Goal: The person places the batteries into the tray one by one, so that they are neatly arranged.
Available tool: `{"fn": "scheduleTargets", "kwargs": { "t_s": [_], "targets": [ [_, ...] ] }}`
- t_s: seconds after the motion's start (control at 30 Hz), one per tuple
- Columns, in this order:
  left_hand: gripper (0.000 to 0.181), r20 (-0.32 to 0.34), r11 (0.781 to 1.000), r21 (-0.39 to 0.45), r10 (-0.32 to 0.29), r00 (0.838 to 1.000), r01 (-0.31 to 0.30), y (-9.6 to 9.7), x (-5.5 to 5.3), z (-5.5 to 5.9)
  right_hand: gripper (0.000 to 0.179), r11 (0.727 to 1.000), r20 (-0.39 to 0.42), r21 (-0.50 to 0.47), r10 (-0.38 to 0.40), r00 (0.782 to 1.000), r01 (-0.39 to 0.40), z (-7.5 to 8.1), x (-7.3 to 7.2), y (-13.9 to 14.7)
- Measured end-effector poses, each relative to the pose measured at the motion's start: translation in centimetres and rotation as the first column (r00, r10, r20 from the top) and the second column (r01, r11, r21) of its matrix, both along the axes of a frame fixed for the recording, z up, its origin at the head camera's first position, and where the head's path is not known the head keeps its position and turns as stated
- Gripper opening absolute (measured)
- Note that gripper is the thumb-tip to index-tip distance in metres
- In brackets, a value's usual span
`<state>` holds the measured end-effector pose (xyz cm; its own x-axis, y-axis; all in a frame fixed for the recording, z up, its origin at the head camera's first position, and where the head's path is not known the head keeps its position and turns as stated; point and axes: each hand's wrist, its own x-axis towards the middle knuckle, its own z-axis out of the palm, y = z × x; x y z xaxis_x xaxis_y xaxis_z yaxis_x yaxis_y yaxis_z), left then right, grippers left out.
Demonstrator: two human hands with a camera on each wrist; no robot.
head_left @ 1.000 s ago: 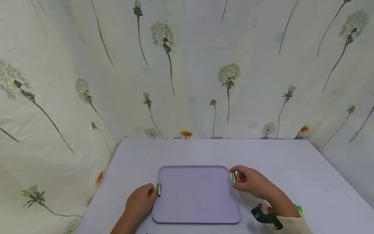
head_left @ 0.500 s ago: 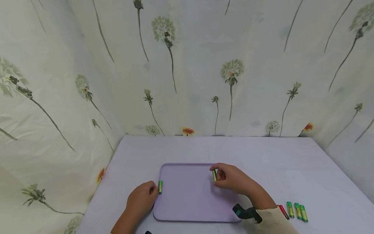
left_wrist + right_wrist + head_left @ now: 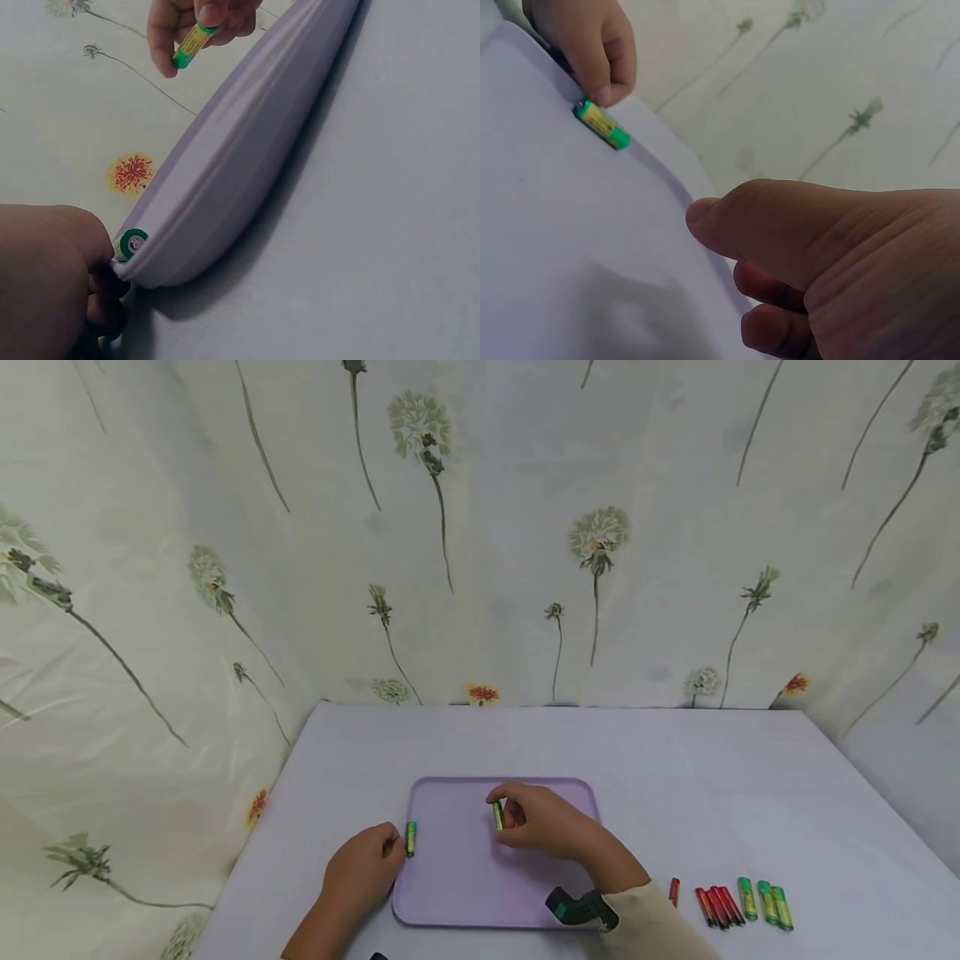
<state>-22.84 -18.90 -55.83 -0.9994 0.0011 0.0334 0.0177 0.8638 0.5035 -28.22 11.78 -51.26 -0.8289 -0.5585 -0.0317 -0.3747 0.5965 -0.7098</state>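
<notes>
A light purple tray (image 3: 450, 893) lies on the table. My left hand (image 3: 363, 868) pinches its left rim, thumb on top and fingers curled below. Just inside that rim, beside the thumb, a green and yellow battery (image 3: 601, 124) lies lengthwise along the edge. My right hand (image 3: 551, 831) holds a second green battery (image 3: 193, 46) by its ends between thumb and fingers, raised over the tray's upper middle. In the right wrist view my own thumb and fingers hide that battery, and the hand's shadow falls on the tray.
Right of the tray, several red batteries (image 3: 718, 906) lie side by side, with a single red battery (image 3: 674, 892) apart near my sleeve. Three green batteries (image 3: 767, 902) lie further right. A flower-printed cloth (image 3: 510, 527) hangs behind the table (image 3: 675, 760).
My right hand has carried the green battery leftward from the tray's right edge to over its middle, uncovering the batteries on the right. My left hand stays at the left rim.
</notes>
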Motion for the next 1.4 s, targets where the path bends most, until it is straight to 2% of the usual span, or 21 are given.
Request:
{"fn": "scheduleTargets", "kwargs": {
  "t_s": [0.3, 0.53, 0.8, 1.07, 1.4],
  "targets": [
    [0.019, 0.021, 1.000, 0.001, 0.004, 1.000, -0.004, -0.4, 0.3, 0.4, 0.046, 0.998, 0.029, -0.037, 0.057, 0.998, -0.056, -0.5, -0.2, -4.2],
    [0.020, 0.029, 1.000, 0.014, 0.009, 1.000, -0.009, -0.3, 0.3, 0.6, 0.047, 0.997, 0.027, -0.001, 0.075, 0.997, -0.075, -0.3, -0.2, -6.7],
    [0.019, 0.029, 1.000, 0.027, 0.001, 1.000, -0.002, -0.1, 0.2, 0.3, 0.046, 0.995, 0.027, 0.088, 0.053, 0.998, -0.055, -0.9, 0.2, -8.6],
    [0.020, 0.030, 0.999, 0.031, -0.011, 0.999, 0.010, 0.0, 0.2, 0.3, 0.045, 0.983, -0.007, 0.180, 0.035, 0.999, -0.033, -1.7, 0.7, -9.4],
    [0.020, 0.013, 0.999, 0.037, -0.019, 1.000, 0.019, 0.0, 0.2, 0.2, 0.046, 0.968, -0.046, 0.248, 0.044, 0.998, -0.032, -1.7, 0.8, -10.4]
  ]
}}
